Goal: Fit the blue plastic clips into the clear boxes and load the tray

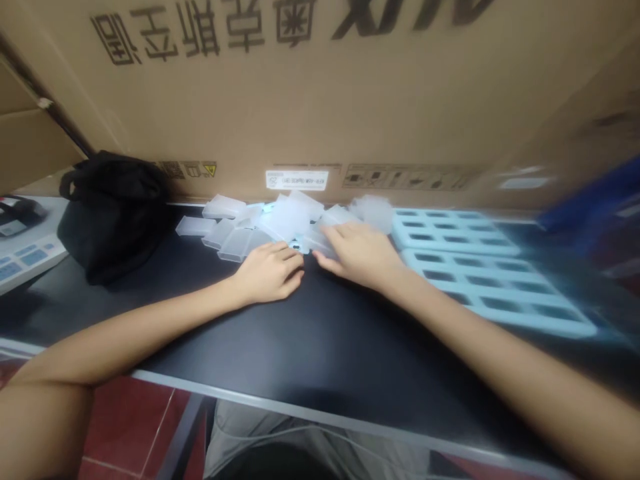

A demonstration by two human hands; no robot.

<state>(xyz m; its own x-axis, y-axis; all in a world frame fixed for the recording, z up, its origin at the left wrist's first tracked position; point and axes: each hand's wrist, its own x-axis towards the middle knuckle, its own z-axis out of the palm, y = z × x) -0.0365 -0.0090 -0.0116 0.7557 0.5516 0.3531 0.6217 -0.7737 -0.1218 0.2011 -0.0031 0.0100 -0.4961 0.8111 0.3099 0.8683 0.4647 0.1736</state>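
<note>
A pile of frosted, see-through plastic boxes (290,217) lies on the black tabletop against a large carton. My left hand (270,272) rests at the pile's front edge, fingers curled in; whatever they may hold is hidden. Just past its fingertips shows a small light-blue piece (297,247) with a dark slot. Over the right part of the pile reaches my right hand (363,253), its thumb apart from the fingers. The fingertips are next to a frosted box (320,239); whether they touch it, I cannot tell.
Two light-blue trays with rectangular openings, a rear tray (453,241) and a front tray (510,263), lie at the right. A black bag (113,217) stands left, beside a white device (30,257). Behind everything rises the cardboard carton (300,113). The metal table edge (260,399) runs in front.
</note>
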